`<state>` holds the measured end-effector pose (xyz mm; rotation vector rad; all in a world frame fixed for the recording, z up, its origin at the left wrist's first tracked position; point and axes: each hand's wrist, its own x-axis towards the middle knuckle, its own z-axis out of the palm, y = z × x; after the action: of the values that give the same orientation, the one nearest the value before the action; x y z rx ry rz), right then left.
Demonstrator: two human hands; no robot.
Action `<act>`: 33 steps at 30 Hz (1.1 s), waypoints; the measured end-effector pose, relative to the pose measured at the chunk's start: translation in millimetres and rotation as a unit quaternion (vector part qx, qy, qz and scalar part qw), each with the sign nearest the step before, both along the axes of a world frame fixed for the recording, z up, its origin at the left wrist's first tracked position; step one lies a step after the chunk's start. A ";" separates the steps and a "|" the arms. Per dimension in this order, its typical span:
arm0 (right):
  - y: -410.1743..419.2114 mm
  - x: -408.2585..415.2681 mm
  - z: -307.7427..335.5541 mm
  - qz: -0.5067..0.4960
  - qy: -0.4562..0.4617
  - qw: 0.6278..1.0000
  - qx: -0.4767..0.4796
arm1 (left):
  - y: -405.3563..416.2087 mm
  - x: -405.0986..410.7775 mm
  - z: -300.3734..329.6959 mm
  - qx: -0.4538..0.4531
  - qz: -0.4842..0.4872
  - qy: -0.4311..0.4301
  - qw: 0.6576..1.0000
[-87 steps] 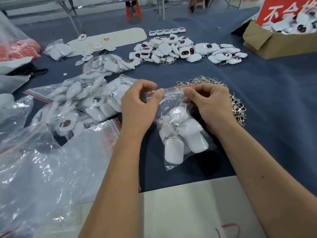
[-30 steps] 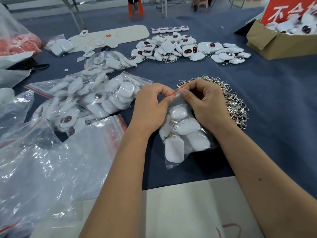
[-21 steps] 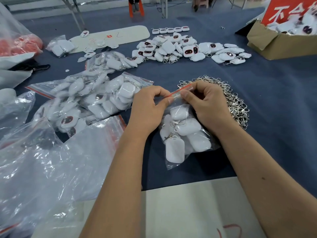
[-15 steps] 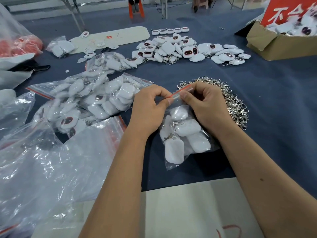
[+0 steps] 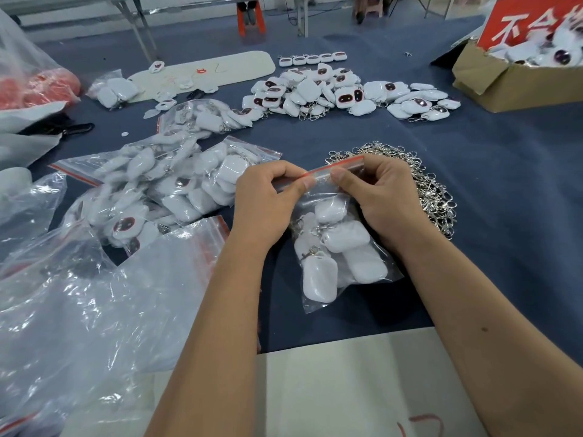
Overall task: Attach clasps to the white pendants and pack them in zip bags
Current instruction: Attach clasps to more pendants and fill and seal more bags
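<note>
Head view. The left hand [image 5: 268,200] and the right hand [image 5: 383,197] each pinch the red-striped top edge of a small zip bag [image 5: 340,247], thumb against forefinger, the two grips close together near the middle of the seal. The bag hangs below the fingers, its lower end resting on the blue desk [image 5: 504,216], and holds several white pendants [image 5: 320,279] with clasps already fitted. The step appears to be closing the zip. To do it well, keep the two tracks aligned, press firmly and slide the pinches outward along the strip to both corners, pushing trapped air out first. Loose metal clasps [image 5: 426,190] lie heaped just behind the right hand; filled bags [image 5: 164,184] lie to the left.
</note>
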<state>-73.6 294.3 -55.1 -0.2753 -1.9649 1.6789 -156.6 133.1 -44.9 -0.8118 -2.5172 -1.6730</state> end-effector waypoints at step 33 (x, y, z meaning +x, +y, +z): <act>3.3 -1.0 4.3 0.005 0.090 0.966 -0.242 | 5.5 8.1 2.0 0.116 -0.081 -0.280 0.949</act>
<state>-74.6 297.6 -50.8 -0.2744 -1.4079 2.0951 -148.5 138.6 -43.0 -0.5968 -2.5345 -2.5027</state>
